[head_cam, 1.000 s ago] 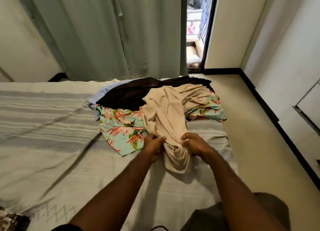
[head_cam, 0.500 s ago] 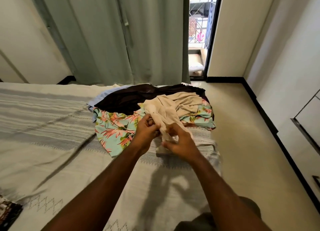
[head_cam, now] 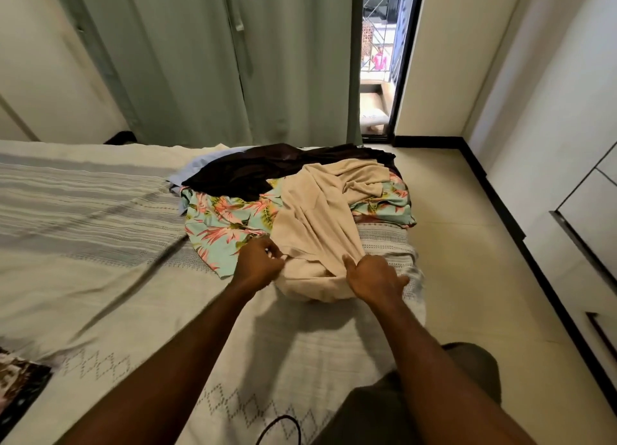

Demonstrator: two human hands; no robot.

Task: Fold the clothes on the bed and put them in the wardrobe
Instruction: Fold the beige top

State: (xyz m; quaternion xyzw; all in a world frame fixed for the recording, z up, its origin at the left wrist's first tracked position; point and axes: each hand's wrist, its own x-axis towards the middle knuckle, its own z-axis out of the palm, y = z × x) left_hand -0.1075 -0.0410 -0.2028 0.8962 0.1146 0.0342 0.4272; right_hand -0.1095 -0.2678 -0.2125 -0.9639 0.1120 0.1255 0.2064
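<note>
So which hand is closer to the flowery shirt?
Left. The left hand is right at the flowery shirt's near edge, gripping the beige garment. The right hand grips the beige garment's other side, farther from it.

Daylight from doorway [head_cam: 380, 60], soft arm shadows on bed [head_cam: 100, 277], wide-angle edge bending

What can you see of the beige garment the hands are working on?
The beige soft-knit garment lies unfolded and creased, draped from the top of the clothes pile down onto the striped cream bedspread. It overlaps the floral turquoise shirt and touches the dark brown garment. The left hand pinches its near left edge; the right hand grips the bunched near right edge.
</note>
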